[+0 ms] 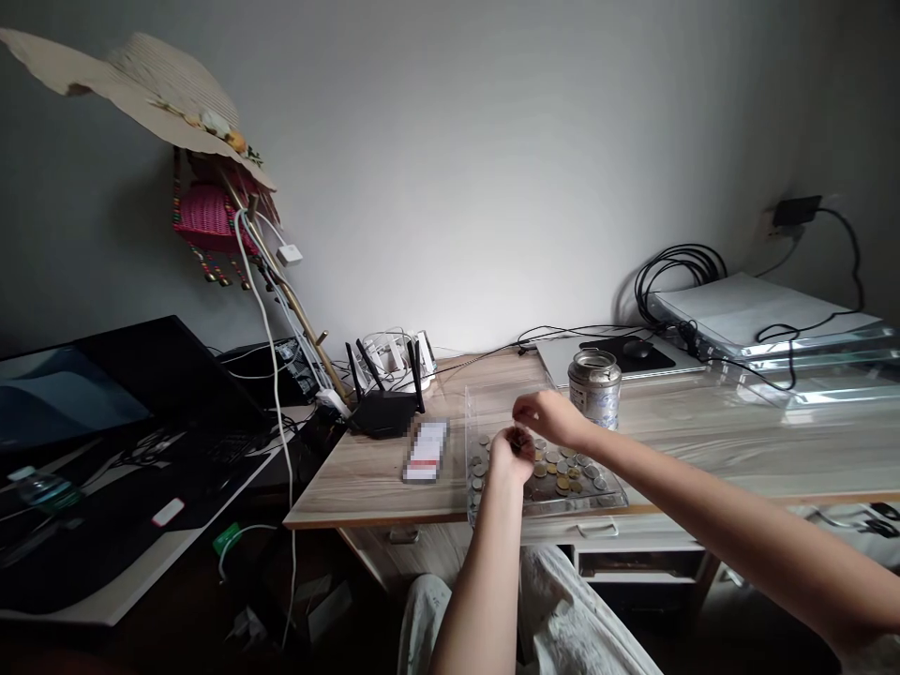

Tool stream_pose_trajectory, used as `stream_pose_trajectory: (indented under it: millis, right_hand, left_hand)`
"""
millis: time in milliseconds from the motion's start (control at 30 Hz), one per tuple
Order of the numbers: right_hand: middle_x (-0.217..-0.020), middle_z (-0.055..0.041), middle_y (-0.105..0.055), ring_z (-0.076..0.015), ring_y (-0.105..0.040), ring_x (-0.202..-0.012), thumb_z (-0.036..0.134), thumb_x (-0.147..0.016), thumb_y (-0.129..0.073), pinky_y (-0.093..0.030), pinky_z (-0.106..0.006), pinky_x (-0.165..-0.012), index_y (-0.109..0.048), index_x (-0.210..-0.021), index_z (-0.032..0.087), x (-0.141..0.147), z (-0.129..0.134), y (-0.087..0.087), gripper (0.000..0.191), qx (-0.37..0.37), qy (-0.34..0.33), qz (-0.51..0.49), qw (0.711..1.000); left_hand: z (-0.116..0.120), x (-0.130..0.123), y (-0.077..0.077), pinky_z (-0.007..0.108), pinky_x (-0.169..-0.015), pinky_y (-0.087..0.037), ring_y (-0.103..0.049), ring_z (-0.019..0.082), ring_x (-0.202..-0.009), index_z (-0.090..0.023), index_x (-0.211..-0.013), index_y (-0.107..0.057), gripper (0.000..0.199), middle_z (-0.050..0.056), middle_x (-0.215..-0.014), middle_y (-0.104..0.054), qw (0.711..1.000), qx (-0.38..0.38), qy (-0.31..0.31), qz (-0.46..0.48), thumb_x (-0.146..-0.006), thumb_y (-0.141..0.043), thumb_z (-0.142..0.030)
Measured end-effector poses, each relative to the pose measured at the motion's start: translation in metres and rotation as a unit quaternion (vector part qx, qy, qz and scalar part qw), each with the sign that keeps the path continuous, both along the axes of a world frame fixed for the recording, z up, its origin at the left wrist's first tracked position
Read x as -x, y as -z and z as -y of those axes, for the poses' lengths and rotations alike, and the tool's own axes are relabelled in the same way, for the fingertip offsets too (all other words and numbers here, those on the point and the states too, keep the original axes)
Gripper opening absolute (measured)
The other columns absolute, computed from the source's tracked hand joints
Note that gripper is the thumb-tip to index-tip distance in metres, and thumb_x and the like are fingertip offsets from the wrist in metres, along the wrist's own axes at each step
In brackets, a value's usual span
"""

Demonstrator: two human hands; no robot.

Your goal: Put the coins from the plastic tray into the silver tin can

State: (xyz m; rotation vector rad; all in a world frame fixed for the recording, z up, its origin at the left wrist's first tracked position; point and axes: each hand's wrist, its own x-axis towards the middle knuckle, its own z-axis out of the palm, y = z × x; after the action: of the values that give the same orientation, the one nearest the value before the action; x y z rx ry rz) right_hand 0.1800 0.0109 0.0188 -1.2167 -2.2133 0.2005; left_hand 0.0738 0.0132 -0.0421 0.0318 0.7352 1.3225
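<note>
A clear plastic tray (492, 398) rests at the front of the wood-grain desk, with many silver and gold coins (562, 483) scattered in it. Above its left part my left hand (512, 457) is cupped, fingers curled round something small and dark that I cannot make out. My right hand (555, 419) reaches in from the right, just over the left one. Its fingertips are pinched together, and whatever they may hold is too small to tell. Behind the right wrist stands a round metal tin (596, 384) with a lidded top, its lower front partly covered by the arm.
Left of the tray lies a phone (425, 452), with a black router (383, 412) behind it. A mouse (637, 349) sits on a dark pad over a silver laptop (562, 361). Clear stacked trays (780, 352) and cables are at the right; another desk with a laptop (203, 412) is at left.
</note>
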Motion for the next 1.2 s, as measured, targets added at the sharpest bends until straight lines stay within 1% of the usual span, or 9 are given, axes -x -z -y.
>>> stream_pose_trajectory:
  millis: [167,300,533,633,767,933,1033,1133,1200]
  right_hand:
    - [-0.070,-0.0013,-0.065,-0.0130,-0.057,-0.064,0.024,-0.068,-0.052,-0.040,-0.022,-0.059,-0.063,-0.076,0.020,-0.061,-0.030,-0.029,0.015,-0.079,0.154,-0.091,0.981]
    - [-0.069,-0.0028,-0.065,-0.0156,-0.056,-0.065,0.023,-0.063,-0.055,-0.039,-0.024,-0.056,-0.065,-0.072,0.020,-0.103,-0.058,-0.034,0.014,-0.053,0.245,-0.006,0.968]
    - [-0.076,-0.0059,-0.065,-0.0205,-0.056,-0.067,0.026,-0.063,-0.054,-0.036,-0.027,-0.051,-0.067,-0.071,0.022,-0.103,-0.054,-0.026,0.015,-0.040,0.275,0.037,0.960]
    - [-0.084,-0.0044,-0.064,-0.0170,-0.056,-0.070,0.034,-0.072,-0.046,-0.037,-0.025,-0.054,-0.065,-0.082,0.023,-0.074,-0.032,-0.017,0.023,-0.056,0.205,0.011,0.977]
    - [-0.064,-0.0024,-0.062,-0.0112,-0.051,-0.052,0.045,-0.070,-0.049,-0.033,-0.022,-0.047,-0.063,-0.074,0.018,-0.030,-0.013,0.011,0.030,0.085,0.002,-0.006,0.996]
    - [-0.058,-0.0033,-0.060,-0.0106,-0.050,-0.049,0.049,-0.071,-0.046,-0.033,-0.021,-0.044,-0.060,-0.067,0.013,-0.016,-0.016,0.031,0.038,0.166,-0.011,-0.101,0.981]
    - [-0.060,-0.0033,-0.062,-0.0120,-0.052,-0.053,0.047,-0.072,-0.046,-0.035,-0.022,-0.048,-0.062,-0.066,0.016,-0.031,-0.017,0.014,0.035,0.077,0.032,-0.102,0.991]
    - [-0.068,-0.0040,-0.063,-0.0148,-0.054,-0.060,0.046,-0.073,-0.047,-0.036,-0.024,-0.052,-0.064,-0.074,0.021,-0.058,-0.022,-0.015,0.030,-0.060,0.170,-0.068,0.981]
    - [-0.072,-0.0051,-0.063,-0.0172,-0.054,-0.063,0.043,-0.071,-0.049,-0.036,-0.026,-0.052,-0.064,-0.076,0.022,-0.078,-0.031,-0.031,0.026,-0.070,0.244,-0.024,0.967]
  left_hand:
    - [0.007,-0.003,0.004,0.011,-0.027,-0.009,-0.024,0.000,-0.032,-0.011,-0.063,-0.047,0.015,-0.005,-0.050,-0.036,0.993,-0.034,0.115,0.008,-0.077,-0.044,-0.012]
    - [0.010,-0.004,0.006,0.011,-0.027,-0.008,-0.022,-0.002,-0.031,-0.011,-0.067,-0.047,0.013,-0.006,-0.050,-0.036,0.985,-0.084,0.144,-0.040,-0.077,-0.049,-0.018]
    - [0.011,-0.006,0.007,0.013,-0.029,-0.005,-0.020,-0.002,-0.030,-0.014,-0.066,-0.045,0.026,-0.009,-0.045,-0.032,0.977,-0.116,0.148,-0.100,-0.066,-0.063,-0.034]
    - [0.011,-0.008,0.007,0.014,-0.030,-0.004,-0.018,-0.001,-0.030,-0.016,-0.063,-0.042,0.034,-0.010,-0.043,-0.029,0.972,-0.130,0.148,-0.129,-0.061,-0.065,-0.040]
    - [0.013,-0.011,0.006,0.015,-0.031,-0.003,-0.016,-0.001,-0.030,-0.017,-0.059,-0.037,0.041,-0.011,-0.041,-0.025,0.964,-0.159,0.124,-0.176,-0.057,-0.066,-0.047]
    - [0.014,-0.013,0.006,0.016,-0.031,-0.003,-0.016,0.000,-0.029,-0.017,-0.058,-0.036,0.046,-0.011,-0.039,-0.024,0.959,-0.170,0.110,-0.197,-0.057,-0.062,-0.054]
    - [0.013,-0.012,0.008,0.016,-0.031,-0.004,-0.017,0.000,-0.029,-0.017,-0.056,-0.034,0.047,-0.011,-0.039,-0.024,0.959,-0.165,0.106,-0.206,-0.056,-0.063,-0.054]
    - [0.013,-0.011,0.009,0.015,-0.031,-0.004,-0.017,-0.001,-0.030,-0.017,-0.056,-0.035,0.045,-0.011,-0.040,-0.025,0.963,-0.154,0.112,-0.193,-0.056,-0.065,-0.050]
    - [0.014,-0.009,0.009,0.015,-0.031,-0.005,-0.018,-0.001,-0.030,-0.016,-0.057,-0.038,0.042,-0.011,-0.040,-0.026,0.967,-0.151,0.111,-0.173,-0.057,-0.065,-0.047]
